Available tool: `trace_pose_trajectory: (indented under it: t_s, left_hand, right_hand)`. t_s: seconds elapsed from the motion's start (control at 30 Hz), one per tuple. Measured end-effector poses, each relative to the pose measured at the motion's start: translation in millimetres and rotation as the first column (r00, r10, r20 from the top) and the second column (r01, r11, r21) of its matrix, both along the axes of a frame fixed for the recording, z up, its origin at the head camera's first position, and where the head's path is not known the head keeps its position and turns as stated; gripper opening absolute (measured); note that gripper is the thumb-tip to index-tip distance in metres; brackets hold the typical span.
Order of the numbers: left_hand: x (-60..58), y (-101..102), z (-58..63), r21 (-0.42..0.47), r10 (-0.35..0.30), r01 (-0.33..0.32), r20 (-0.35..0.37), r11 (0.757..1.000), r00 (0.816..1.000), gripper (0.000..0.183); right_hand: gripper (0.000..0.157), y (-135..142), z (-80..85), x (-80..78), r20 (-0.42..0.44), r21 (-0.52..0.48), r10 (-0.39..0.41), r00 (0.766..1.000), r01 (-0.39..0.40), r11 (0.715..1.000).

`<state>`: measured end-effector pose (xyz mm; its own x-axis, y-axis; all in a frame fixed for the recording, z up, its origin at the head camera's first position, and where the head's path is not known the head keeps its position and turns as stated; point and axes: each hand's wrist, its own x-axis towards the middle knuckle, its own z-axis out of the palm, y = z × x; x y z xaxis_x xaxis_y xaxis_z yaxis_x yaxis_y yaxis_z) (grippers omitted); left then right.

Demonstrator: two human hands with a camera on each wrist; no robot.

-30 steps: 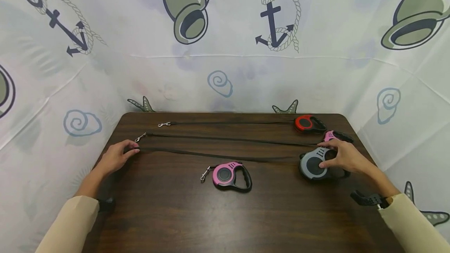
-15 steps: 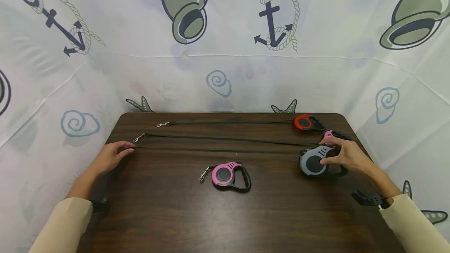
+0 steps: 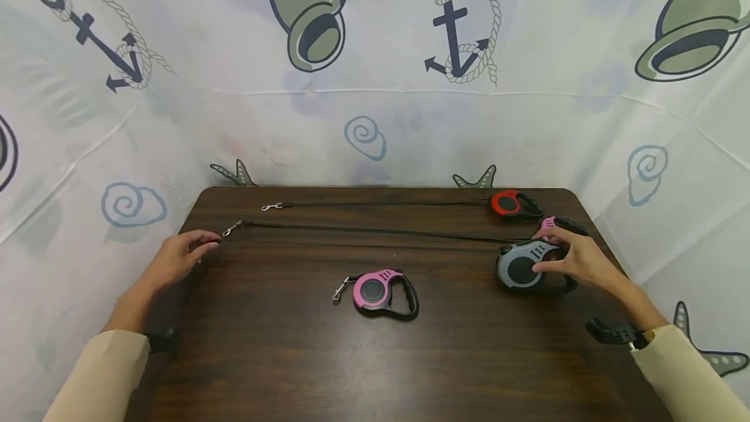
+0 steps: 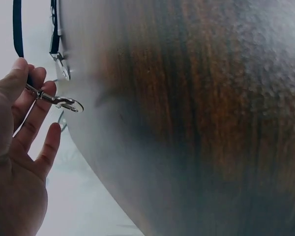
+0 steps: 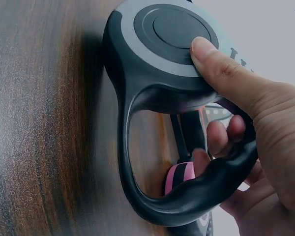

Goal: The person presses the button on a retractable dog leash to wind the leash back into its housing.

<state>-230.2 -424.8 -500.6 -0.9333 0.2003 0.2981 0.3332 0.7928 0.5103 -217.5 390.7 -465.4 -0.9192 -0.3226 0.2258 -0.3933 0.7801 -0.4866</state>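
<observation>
My left hand [image 3: 178,258] pinches a black leash strap [image 4: 17,29] between thumb and finger at the left of the table. A metal snap clip [image 4: 65,102] hangs from that strap's end beside the fingers. At the right, my right hand [image 3: 577,258] grips a grey and black retractable leash [image 3: 520,269]. In the right wrist view the thumb lies on its round face and several fingers pass around the loop handle [image 5: 187,204]. The strap stretches thinly between both hands. Nearest the middle lies a pink retractable leash [image 3: 372,290] with its clip [image 3: 340,292].
A red retractable leash [image 3: 506,204] lies at the back right, its strap [image 3: 381,204] pulled out leftward. Another pink leash [image 3: 548,224], partly hidden behind my right hand, has its strap [image 3: 363,230] drawn out too. A printed cloth [image 3: 375,64] surrounds the brown table [image 3: 375,370].
My left hand has moved left and slightly back with the strap, which has gone from sagging to nearly straight. The grey leash has shifted slightly back, still in my right hand.
</observation>
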Motion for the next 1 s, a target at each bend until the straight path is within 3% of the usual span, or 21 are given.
trace_pose_trajectory:
  t_s: [0.13, 0.4, 0.57, 0.73, 0.83, 1.0]
  left_hand:
    - [1.0, 0.6, -1.1, -0.008, -0.017, 0.017, -0.018, 1.0, 1.0, 0.016]
    - [0.0, 0.2, -0.9, -0.011, -0.025, 0.024, -0.079, 1.0, 0.997, 0.016]
    - [-1.9, -0.1, 1.5, -0.019, -0.019, 0.016, -0.142, 1.0, 0.99, 0.016]
    - [0.0, -0.3, 2.6, -0.006, -0.012, 0.012, -0.145, 1.0, 0.989, 0.018]
    - [2.2, -0.7, 3.2, 0.002, -0.007, 0.008, -0.131, 1.0, 0.991, 0.018]
    - [4.7, -1.9, 4.7, 0.006, 0.001, 0.0, -0.111, 1.0, 0.994, 0.019]
  right_hand:
    - [0.06, 1.6, -0.9, 0.1, 0.019, -0.026, -0.009, 1.0, 0.009, 1.0]
    - [0.058, 6.8, 0.3, -1.0, 0.17, -0.073, -0.025, 0.985, 0.038, 0.997]
    - [0.06, 13.0, 0.7, -1.5, 0.247, -0.093, 0.007, 0.969, 0.016, 0.996]
    - [0.062, 18.9, -2.7, -2.2, 0.336, -0.203, 0.088, 0.938, -0.019, 0.979]
    - [0.062, 20.0, -4.3, -2.4, 0.357, -0.239, 0.103, 0.928, -0.016, 0.971]
    - [0.057, 18.0, -3.5, -2.9, 0.321, -0.249, 0.088, 0.943, -0.006, 0.969]
